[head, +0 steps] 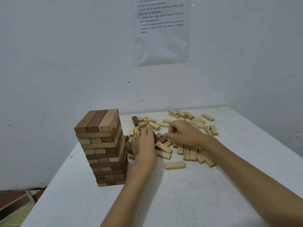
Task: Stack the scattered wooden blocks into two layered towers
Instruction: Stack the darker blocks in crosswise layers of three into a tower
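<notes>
A tall tower (102,145) of mixed dark and light wooden blocks stands at the table's left, topped by three blocks side by side. Right of it lies a pile of scattered blocks (188,151), mostly light, with a few dark ones (162,139) in the middle. My left hand (144,145) rests palm down on the pile just right of the tower, its fingers stretched over some dark blocks. My right hand (182,133) hovers over the pile's middle with its fingers curled toward the dark blocks. Whether it holds one is hidden.
The white table (172,194) sits in a corner, with walls close behind and to the left. A single light block (175,165) lies apart, nearer to me. More light blocks (182,114) are strewn toward the back edge. A sheet of printed text (161,30) hangs on the wall.
</notes>
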### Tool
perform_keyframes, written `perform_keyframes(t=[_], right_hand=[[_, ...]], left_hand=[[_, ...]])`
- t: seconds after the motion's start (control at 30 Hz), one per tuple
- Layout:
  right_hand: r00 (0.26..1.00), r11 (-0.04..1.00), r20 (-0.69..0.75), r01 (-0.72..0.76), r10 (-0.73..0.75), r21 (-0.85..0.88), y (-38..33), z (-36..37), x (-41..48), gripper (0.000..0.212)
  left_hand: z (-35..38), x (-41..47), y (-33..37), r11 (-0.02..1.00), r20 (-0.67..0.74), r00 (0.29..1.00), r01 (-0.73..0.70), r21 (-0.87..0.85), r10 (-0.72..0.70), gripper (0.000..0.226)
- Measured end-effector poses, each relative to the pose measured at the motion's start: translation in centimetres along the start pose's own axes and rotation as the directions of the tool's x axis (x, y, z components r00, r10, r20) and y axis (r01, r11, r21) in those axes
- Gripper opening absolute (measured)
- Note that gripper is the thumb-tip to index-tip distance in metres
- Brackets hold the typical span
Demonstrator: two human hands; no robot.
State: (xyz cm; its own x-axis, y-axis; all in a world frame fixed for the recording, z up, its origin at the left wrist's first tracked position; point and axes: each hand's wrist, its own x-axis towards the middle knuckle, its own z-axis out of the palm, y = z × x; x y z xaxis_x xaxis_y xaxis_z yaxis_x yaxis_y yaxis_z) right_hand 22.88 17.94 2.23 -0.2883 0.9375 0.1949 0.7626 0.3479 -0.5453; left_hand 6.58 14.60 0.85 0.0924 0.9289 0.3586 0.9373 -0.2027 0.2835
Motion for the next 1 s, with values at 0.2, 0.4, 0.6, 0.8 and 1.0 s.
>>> perform_keyframes(t=[0.2,0.4,0.6,0.8,1.0], right_hand=[[0.989,0.994,0.145,0.053,-0.038,-0.1,-0.5,0.7,1.7,0.037],[0.981,1.0,0.191,0.026,-0.025,-0.001,-0.8,-0.4,1.8,0.022],[0.967,0.989,0.255,0.017,0.021,-0.145,-1.0,-1.0,1.8,0.019],[0.99,0.953,0.14,-0.053,0.012,0.299,-0.4,-2.1,1.0,0.021],[0.979,0.39,-0.004,-0.078,0.206,0.918,-1.6,-0.1,1.6,0.006]], left_hand=[[-0.9,0.0,0.5,0.952,-0.111,0.983,0.11,-0.287,-0.147,0.03],[-1.0,0.0,0.7,0.623,-0.163,0.928,0.088,-0.778,-0.335,0.015],[-1.2,-0.1,0.6,0.549,-0.128,0.914,0.116,-0.828,-0.386,0.015],[-1.0,-0.2,0.5,0.472,-0.066,0.91,0.15,-0.869,-0.409,0.013],[-1.1,-0.4,0.8,0.436,-0.039,0.916,0.152,-0.887,-0.399,0.015]])
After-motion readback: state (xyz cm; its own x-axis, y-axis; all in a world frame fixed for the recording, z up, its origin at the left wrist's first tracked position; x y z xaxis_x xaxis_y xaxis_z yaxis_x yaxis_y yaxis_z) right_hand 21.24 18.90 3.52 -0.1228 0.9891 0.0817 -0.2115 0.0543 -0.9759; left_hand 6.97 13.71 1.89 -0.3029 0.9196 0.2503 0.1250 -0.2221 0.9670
